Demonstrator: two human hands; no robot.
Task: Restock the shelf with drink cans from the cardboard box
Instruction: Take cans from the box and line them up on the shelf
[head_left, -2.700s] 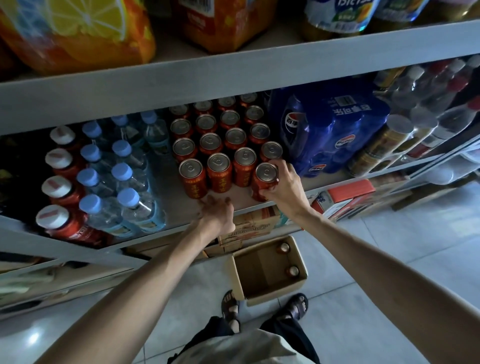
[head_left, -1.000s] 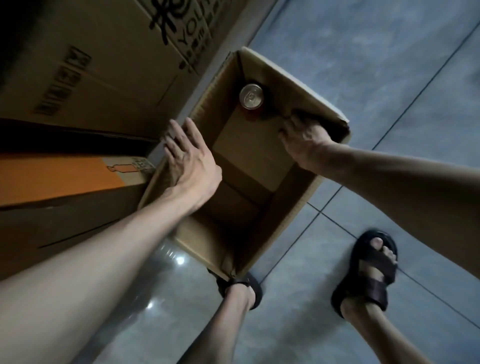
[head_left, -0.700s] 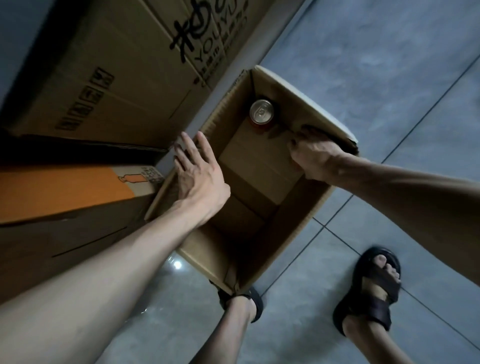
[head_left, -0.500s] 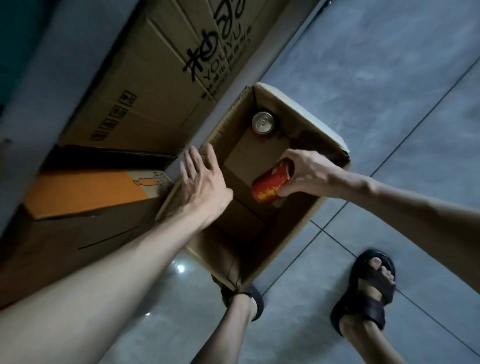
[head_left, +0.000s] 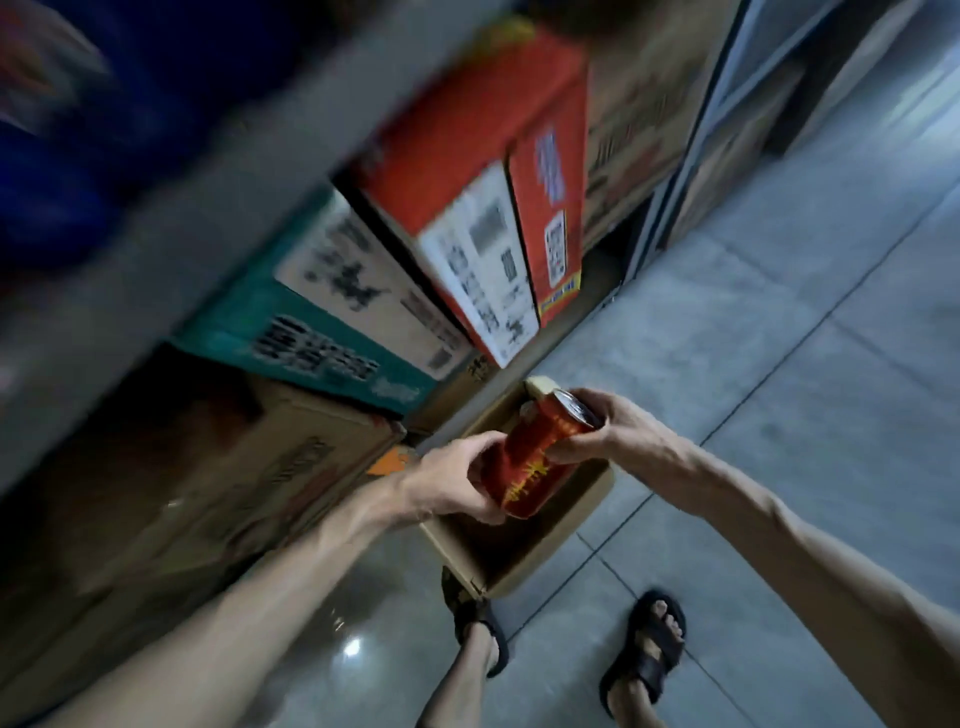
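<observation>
Grey floor tiles (head_left: 779, 364) fill the right of the frame, and stacked cartons line the left beneath a blurred grey shelf edge (head_left: 208, 208): a red carton (head_left: 467, 156) at upper centre, a teal carton (head_left: 311, 332) below it and brown cartons (head_left: 234, 493) at lower left. An open cardboard box (head_left: 540, 556) sits on the floor at lower centre, just beside the cartons. Directly above it, a person holds a red drink can (head_left: 535, 462) with both hands. The can is tilted, its silver top toward the upper right. The left hand (head_left: 452, 483) curls its fingers round the can's lower half, and the right hand (head_left: 618, 431) grips the top end. Two feet in black sandals (head_left: 649, 644) stand on the tiles at the bottom of the frame, one touching the box's near corner.
</observation>
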